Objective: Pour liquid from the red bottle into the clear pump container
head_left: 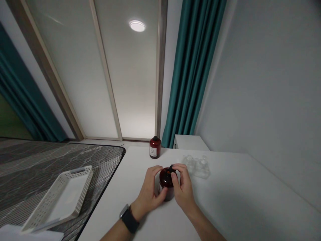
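On the white table (225, 207), your left hand (149, 191) is curved around the left side of the dark red bottle (165, 179), gripping it. Your right hand (184, 189), on the opposite side, is the nearer one to the top. The bottle stands about upright between both hands, its long axis vertical. The black cap (172, 168) lies between your right thumb and fingertips, which pinch it; I cannot tell if it sits on the neck.

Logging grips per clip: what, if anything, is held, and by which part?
The nearer red bottle: the left hand holds its body, the right hand grips the black cap on top.
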`<action>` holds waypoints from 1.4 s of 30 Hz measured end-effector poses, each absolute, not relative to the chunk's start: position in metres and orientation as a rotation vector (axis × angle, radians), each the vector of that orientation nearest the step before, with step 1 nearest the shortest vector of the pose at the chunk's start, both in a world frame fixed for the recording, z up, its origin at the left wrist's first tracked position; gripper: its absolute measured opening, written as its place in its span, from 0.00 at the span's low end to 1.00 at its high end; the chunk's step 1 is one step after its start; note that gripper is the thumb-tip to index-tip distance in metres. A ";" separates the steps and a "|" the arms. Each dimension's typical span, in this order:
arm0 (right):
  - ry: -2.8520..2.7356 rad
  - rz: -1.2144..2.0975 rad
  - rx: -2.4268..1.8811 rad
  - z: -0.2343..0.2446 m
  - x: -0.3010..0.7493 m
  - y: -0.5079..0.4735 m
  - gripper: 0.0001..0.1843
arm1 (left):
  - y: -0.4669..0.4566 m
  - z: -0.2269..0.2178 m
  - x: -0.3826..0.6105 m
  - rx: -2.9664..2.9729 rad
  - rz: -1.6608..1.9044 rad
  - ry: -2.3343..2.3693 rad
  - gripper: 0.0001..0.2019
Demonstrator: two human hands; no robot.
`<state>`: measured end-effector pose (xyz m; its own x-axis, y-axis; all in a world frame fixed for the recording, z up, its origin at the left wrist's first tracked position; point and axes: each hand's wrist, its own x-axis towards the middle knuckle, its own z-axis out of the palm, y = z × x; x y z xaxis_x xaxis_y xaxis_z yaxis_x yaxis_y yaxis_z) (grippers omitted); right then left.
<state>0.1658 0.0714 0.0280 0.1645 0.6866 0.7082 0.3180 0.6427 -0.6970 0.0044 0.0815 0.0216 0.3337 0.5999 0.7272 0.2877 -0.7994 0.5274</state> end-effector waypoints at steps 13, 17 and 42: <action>-1.510 0.276 -0.902 0.037 0.162 0.067 0.08 | 0.083 0.026 -0.003 2.392 1.351 0.706 0.28; -1.495 0.386 -0.927 0.032 0.162 0.067 0.15 | 0.084 0.026 -0.003 2.391 1.322 0.738 0.28; -1.520 0.436 -0.911 0.031 0.166 0.069 0.20 | 0.083 0.026 -0.004 2.389 1.354 0.751 0.28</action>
<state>0.1661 0.0690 0.0307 0.0608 0.7515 0.6569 0.2890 0.6167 -0.7322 -0.0039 0.0830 0.0261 0.4210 0.5711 0.7047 0.2951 -0.8208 0.4890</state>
